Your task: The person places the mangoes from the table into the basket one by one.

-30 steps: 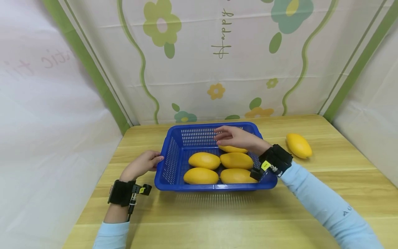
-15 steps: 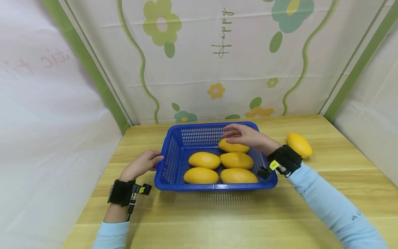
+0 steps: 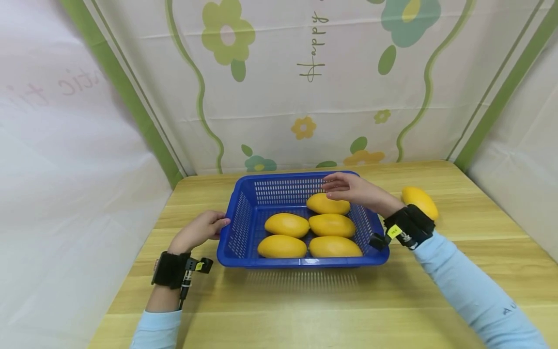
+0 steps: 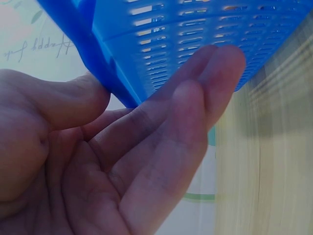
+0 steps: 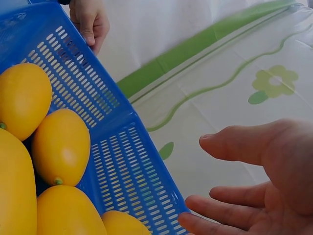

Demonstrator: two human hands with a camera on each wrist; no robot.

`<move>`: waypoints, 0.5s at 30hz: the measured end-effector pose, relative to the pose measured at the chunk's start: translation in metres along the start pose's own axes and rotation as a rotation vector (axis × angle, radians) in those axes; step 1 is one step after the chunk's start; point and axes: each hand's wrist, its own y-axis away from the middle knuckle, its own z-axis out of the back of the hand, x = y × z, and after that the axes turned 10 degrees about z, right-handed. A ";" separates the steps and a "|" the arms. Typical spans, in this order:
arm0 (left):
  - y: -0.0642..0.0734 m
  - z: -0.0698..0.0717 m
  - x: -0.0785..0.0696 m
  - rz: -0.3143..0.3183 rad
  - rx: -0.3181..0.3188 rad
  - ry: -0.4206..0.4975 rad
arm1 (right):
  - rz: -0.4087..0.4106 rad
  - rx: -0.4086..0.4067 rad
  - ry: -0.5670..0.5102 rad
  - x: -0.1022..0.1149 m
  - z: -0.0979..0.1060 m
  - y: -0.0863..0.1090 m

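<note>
A blue plastic basket (image 3: 305, 262) with slotted walls sits on the table, holding several yellow mangoes (image 3: 286, 225). At its left rim, my left hand (image 3: 201, 232) grips the edge. In the left wrist view the thumb (image 4: 83, 100) presses the rim and the fingers (image 4: 181, 122) curl under it along the outer wall. Over the basket's back right corner hovers my right hand (image 3: 355, 188), its fingers relaxed and holding nothing. Just below it lies the rearmost mango (image 3: 327, 203). The right wrist view shows the thumb and fingers spread apart beside the basket wall.
One more mango (image 3: 419, 201) lies on the wooden table (image 3: 305, 310) right of the basket, partly hidden by the right wrist strap. A flowered white cloth (image 3: 261, 97) hangs behind the table, with white cloth walls on both sides.
My right hand has moved rightward over the basket, uncovering the rearmost mango. Its forearm now overlaps the lone mango at the right. The left hand and basket have stayed put.
</note>
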 end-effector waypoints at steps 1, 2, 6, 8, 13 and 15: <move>0.000 0.000 0.000 0.001 0.000 0.000 | -0.001 -0.004 0.000 -0.001 0.001 0.001; 0.000 0.000 0.000 0.001 0.000 -0.001 | -0.001 -0.007 0.002 -0.001 0.002 0.002; 0.000 0.000 0.000 0.005 -0.006 -0.004 | -0.008 -0.018 0.019 -0.005 0.005 0.006; -0.001 0.000 0.000 0.008 -0.009 -0.007 | -0.010 -0.021 0.032 -0.007 0.006 0.008; -0.001 0.000 0.001 0.009 -0.011 -0.010 | -0.017 -0.032 0.043 -0.011 0.012 0.017; -0.002 0.000 0.002 0.008 -0.010 -0.007 | -0.020 -0.037 0.036 -0.012 0.014 0.019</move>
